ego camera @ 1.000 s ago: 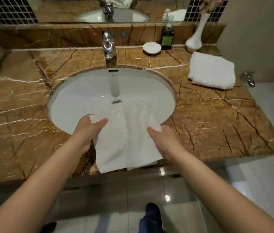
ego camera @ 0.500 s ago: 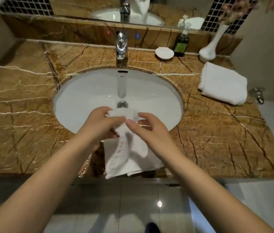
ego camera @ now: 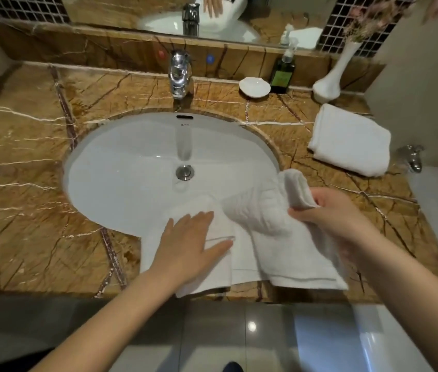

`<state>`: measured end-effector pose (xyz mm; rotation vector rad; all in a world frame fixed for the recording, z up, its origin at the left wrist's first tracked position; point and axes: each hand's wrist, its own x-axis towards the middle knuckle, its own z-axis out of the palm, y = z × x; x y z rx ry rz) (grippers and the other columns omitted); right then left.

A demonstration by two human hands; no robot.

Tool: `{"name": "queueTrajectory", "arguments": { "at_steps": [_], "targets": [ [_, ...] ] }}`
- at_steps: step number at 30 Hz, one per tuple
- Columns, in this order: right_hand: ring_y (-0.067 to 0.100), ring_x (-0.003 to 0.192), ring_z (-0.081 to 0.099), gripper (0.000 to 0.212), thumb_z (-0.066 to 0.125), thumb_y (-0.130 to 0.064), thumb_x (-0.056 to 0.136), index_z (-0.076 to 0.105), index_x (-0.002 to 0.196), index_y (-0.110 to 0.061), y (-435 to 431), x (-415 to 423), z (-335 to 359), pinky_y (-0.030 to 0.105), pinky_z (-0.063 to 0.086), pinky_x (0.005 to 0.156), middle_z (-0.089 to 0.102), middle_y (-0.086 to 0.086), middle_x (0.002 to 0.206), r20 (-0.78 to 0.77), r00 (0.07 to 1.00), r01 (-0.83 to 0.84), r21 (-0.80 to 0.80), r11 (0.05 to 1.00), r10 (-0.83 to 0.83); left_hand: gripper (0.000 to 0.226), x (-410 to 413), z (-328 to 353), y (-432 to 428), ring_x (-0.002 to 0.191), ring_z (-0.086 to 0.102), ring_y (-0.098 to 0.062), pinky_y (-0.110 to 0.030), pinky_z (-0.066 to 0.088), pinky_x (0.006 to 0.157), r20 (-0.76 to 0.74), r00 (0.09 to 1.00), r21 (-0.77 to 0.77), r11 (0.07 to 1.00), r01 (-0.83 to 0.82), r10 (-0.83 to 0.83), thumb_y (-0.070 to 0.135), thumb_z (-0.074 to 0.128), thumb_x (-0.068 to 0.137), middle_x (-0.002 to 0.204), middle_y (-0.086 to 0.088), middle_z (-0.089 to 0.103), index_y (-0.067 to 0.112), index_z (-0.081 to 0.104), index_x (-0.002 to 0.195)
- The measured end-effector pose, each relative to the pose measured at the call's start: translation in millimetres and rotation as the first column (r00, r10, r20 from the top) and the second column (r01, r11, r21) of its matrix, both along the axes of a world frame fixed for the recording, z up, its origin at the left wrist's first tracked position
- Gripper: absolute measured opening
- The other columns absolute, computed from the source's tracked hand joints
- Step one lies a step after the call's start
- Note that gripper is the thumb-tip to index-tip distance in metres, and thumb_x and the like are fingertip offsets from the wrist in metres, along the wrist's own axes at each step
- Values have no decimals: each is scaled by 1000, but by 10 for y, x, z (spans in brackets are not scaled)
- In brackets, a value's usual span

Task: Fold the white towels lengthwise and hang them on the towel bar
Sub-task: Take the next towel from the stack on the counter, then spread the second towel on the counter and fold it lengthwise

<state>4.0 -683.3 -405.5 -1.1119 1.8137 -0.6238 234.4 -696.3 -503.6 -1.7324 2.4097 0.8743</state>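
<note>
The white towel [ego camera: 266, 251] lies at the near edge of the bench [ego camera: 24, 210]. Its far part hangs a little into the sink [ego camera: 121, 167] and its near hem reaches over the front edge of the bench. The left hand [ego camera: 191, 248] lies flat on the left part of the towel, with straight fingers spread, and presses the cloth down without gripping it. The right hand [ego camera: 330, 218] has its fingers curled round the right end of the towel and holds a bunched, doubled part lifted above the bench, to the right of the sink.

The towel looks light, soft and thick, with no stiffness of its own. It sags between the two hands and makes loose wrinkles there. I judge that it follows any pull at once and keeps no shape, so an edge that is let go will probably fall open. The terry surface seems not slippery, but the polished stone under it may let the whole cloth slide, and the part over the sink has no support. It is not fragile, so a firm grip does no harm.

For a lengthwise fold, the best places to take hold seem to be the two corners of one long edge, or the hem itself, because a grip in the middle only bunches the cloth.

A second towel [ego camera: 352, 140], already folded, lies at the far right on the bench. The towel bar is not in view.
</note>
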Motion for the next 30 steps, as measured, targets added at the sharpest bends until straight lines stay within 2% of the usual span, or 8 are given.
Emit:
{"name": "queueTrajectory", "arguments": {
  "at_steps": [3, 8, 12, 14, 16, 21, 27, 30],
  "targets": [
    [16, 64, 50, 13, 64, -8, 86, 62, 73, -13, -11, -304, -171, 24, 35, 55, 60, 2, 73, -188, 982, 4, 9, 1000, -3, 101, -16, -130, 156, 147, 1, -17, -42, -6, 118, 143, 989, -119, 991, 56, -39, 84, -6, 65, 160, 5, 3, 31, 0, 151],
    [16, 76, 59, 10, 71, -20, 81, 65, 89, -19, 109, -545, -680, 38, 51, 70, 68, 1, 90, -493, 870, 41, 39, 998, -16, 100, -18, -207, 220, 145, 17, -23, -45, 2, 117, 122, 992, -235, 970, 64, -36, 83, -8, 72, 158, -1, 20, 27, 17, 151],
    [27, 118, 49, 67, 72, -23, 76, 41, 135, -12, 179, -357, -789, 42, 43, 98, 52, 9, 129, -801, 592, -63, -156, 986, -89, 96, -113, -147, 240, 143, 21, -17, -41, 3, 117, 122, 992, -221, 975, -5, 33, 83, 9, 68, 155, 6, 26, 31, 22, 148],
    [27, 133, 36, 69, 64, -22, 83, 32, 143, -14, 188, -122, -783, 41, 28, 112, 41, 8, 142, -791, 608, -244, -267, 932, -68, 89, -177, -91, 210, 128, 44, -17, -39, 24, 110, 97, 992, -280, 958, -55, 85, 82, 18, 69, 138, 7, 49, 28, 42, 136],
    [23, 142, 24, 57, 49, -29, 94, 29, 147, -19, 186, 123, -877, 41, 14, 117, 33, 4, 151, -742, 654, -439, -215, 872, 147, 72, -245, -48, 124, 100, 58, -18, -33, 40, 82, 99, 988, -353, 933, -74, 116, 76, 32, 72, 110, 6, 63, 25, 55, 117],
    [26, 146, 18, 56, 16, -48, 97, 22, 150, -30, 294, 292, -1312, 55, 13, 115, 26, 3, 156, -766, 541, -532, 9, 846, 349, 36, -323, 34, -39, 79, 56, -19, -28, 32, 52, 113, 989, -378, 925, -46, 95, 51, 46, 81, 86, 6, 59, 22, 56, 98],
    [25, 146, 14, 57, 16, -51, 96, 16, 151, -35, 469, 174, -1370, 57, 5, 112, 20, 0, 158, -804, 510, -513, 1, 858, 306, 9, -97, 261, 31, 73, 53, -13, -29, 41, 56, -137, 977, -354, 914, -201, 162, 28, 52, 79, 79, 9, 58, 27, 58, 86],
    [22, 147, 9, 57, 14, -51, 96, 13, 151, -37, 568, 29, -1349, 59, 8, 113, 17, -1, 159, -803, 512, -489, 19, 872, 305, 9, 152, 488, 122, 69, 55, -5, -26, 43, 57, -411, 858, -278, 855, -438, 307, 24, 59, 74, 76, 11, 61, 29, 57, 81]
  ]
}}
